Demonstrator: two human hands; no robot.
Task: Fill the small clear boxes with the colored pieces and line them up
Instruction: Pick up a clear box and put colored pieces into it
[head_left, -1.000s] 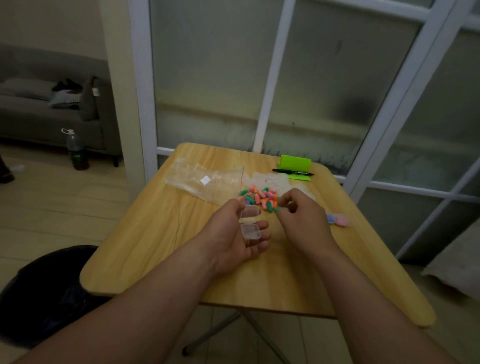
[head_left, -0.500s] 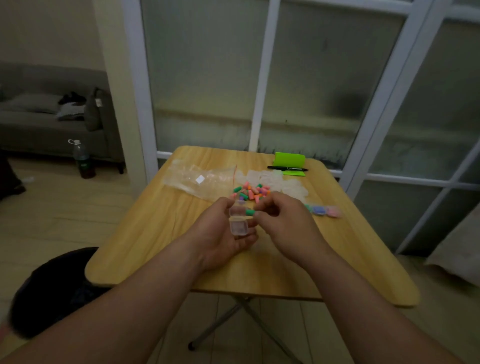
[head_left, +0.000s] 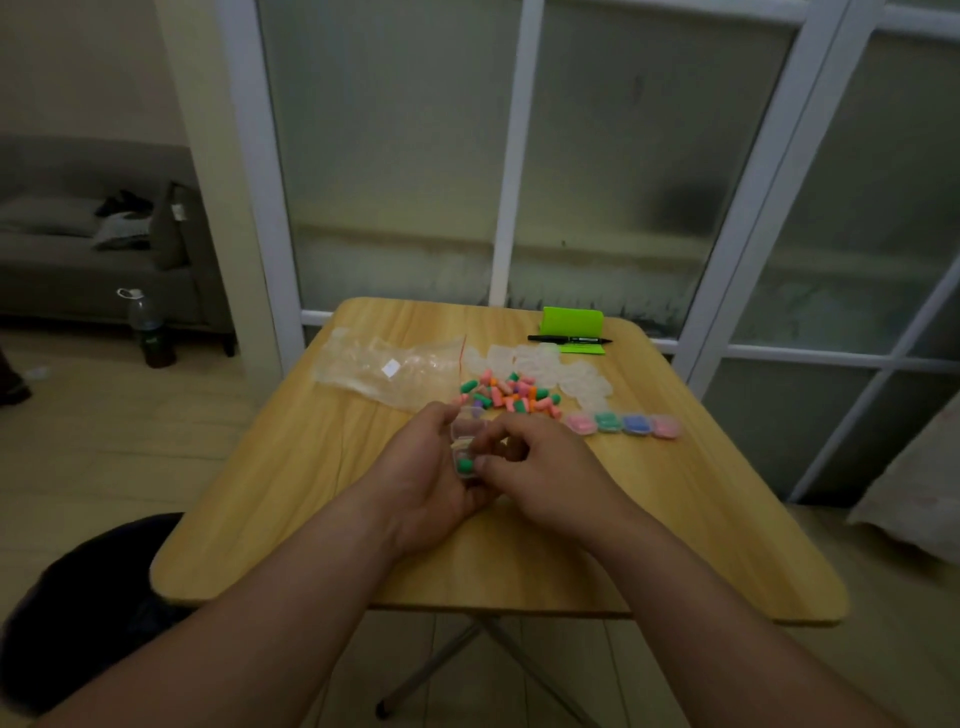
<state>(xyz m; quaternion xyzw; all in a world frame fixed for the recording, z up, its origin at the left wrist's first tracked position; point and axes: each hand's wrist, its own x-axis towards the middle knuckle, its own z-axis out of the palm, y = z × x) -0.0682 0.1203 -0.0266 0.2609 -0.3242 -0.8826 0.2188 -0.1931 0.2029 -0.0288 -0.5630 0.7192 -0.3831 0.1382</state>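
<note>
Open box (head_left: 466, 447) with a green piece (head_left: 464, 464) inside sits over the table (head_left: 311, 493), gripped in the left hand (head_left: 426, 478); right hand (head_left: 540, 467) curls fingers against it, hold unclear. Pile (head_left: 506, 393) lies just beyond, four filled boxes (head_left: 623, 423) rightward

The table (head_left: 311, 493) is pale yellow wood with a darker streaked grain. The loose pieces (head_left: 506, 392) are pink, green and orange, with what looks like some purple in the dim light. The nearest box (head_left: 464, 457) is clear, with green inside. The four filled boxes (head_left: 623, 423) show pink, green, blue, pink. The bag (head_left: 389, 369) is clear with a red strip and a white label. The pen (head_left: 569, 340) is black and the card (head_left: 571, 323) bright green.
</note>
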